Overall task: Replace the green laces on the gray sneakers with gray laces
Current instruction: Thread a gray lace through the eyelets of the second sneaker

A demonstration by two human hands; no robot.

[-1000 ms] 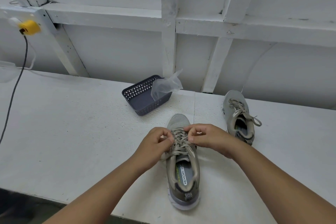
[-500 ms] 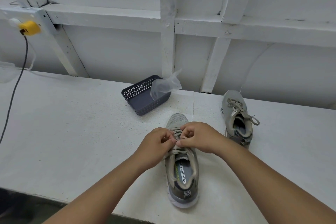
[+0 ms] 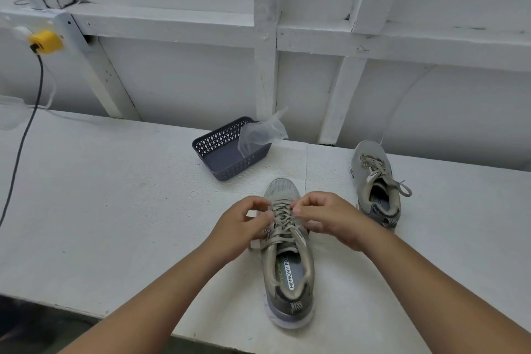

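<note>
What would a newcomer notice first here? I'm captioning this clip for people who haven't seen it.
Two hands, left hand and right hand, pinch the laces of the near sneaker at the table's front edge. A second sneaker lies to the right; behind, a dark basket holds a clear bag.

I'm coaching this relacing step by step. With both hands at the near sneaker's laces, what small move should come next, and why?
Probably pull the lace snug through the upper eyelets. Both hands, left and right, pinch it on either side of the near sneaker, whose crossings look threaded but loose. The far sneaker already looks laced, so finishing this one seems right.
</note>
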